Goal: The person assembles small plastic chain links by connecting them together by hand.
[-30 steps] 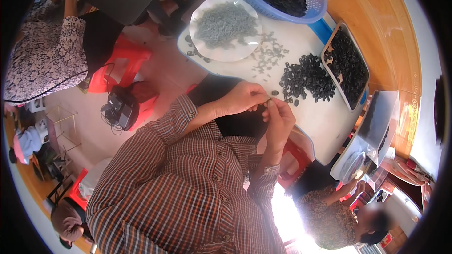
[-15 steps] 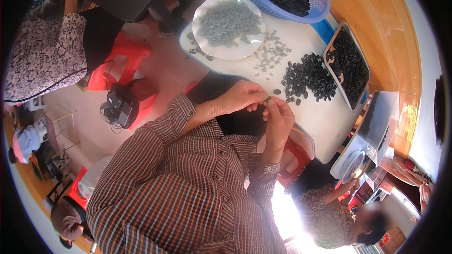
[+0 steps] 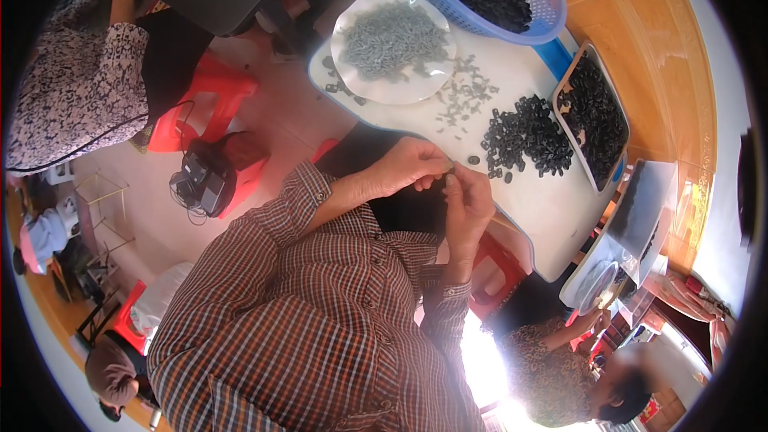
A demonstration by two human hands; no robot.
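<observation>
Pale and blue-edged, the desk runs from the far middle of the scene down toward the near right. At its near left edge, just off the top, a small dark piece sits between the fingertips of both hands. Its outline is hard to make out at this size, so what kind of piece it is cannot be told for certain. The left hand pinches it from the left, and the right hand meets it from the right, thumb raised against it; the grip of each looks closed. Fingertip work on this one piece appears to be in hand, and something so small calls for a light, steady pinch.

Just beyond the hands lies a lone black piece, then a loose heap of black pieces to its right. Small grey bits are scattered farther off, beside a wavy-rimmed white plate piled with grey pieces. At the far side stands a blue basket; a tray of dark pieces rests at the right edge.
</observation>
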